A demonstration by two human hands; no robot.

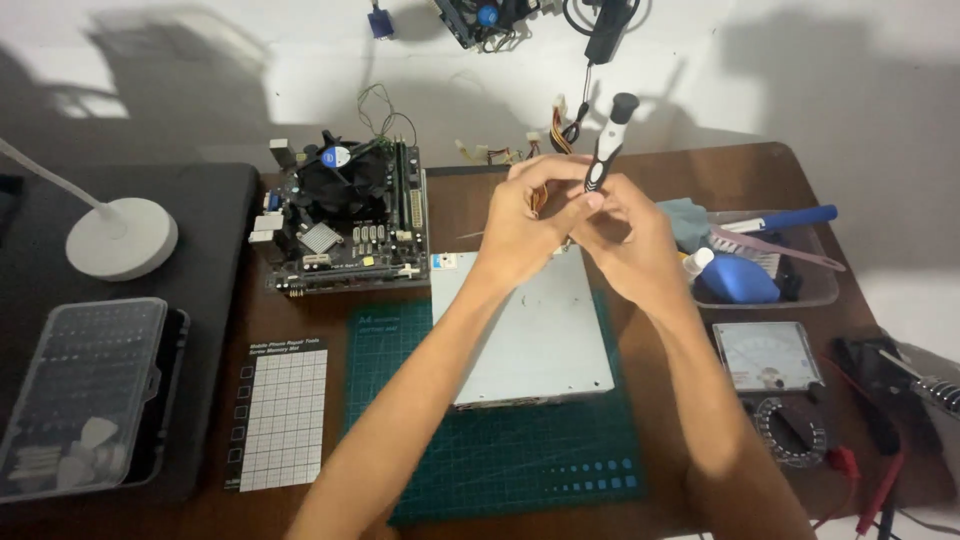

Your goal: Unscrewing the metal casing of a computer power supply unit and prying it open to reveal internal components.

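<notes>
Brown wood counter (700, 170), glossy, with a black mat along its left part. Green gridded cutting mat (520, 450) at centre, rubbery-looking, with a flat grey sheet-metal box (530, 340) lying on it, long axis running away from the camera. Bare motherboard (345, 220) just beyond the mat's left corner, black fan and finned heatsink on top. Clear plastic bit case (85, 395) on the black mat at far left, round white lamp base (122, 238) behind it. White gridded screw mat (285, 415) between the case and the green mat. Right side: clear tray (815, 290) with a blue blower and brushes, analog meter (768, 357) in front of it, red probe leads trailing toward the edge. Both hands meet above the far end of the metal box. Left hand (520, 225) and right hand (630, 240) touch, fingers of both curled narrow around the lower shaft of a screwdriver (608, 145); grey-and-black handle, round black cap, smooth plastic. Its long axis is near upright, leaning slightly right, cap up. Tip hidden inside the hands, so can't tell what it meets. Neither hand is clearly nearer; the driver sits between them, straight over the box's far edge.
</notes>
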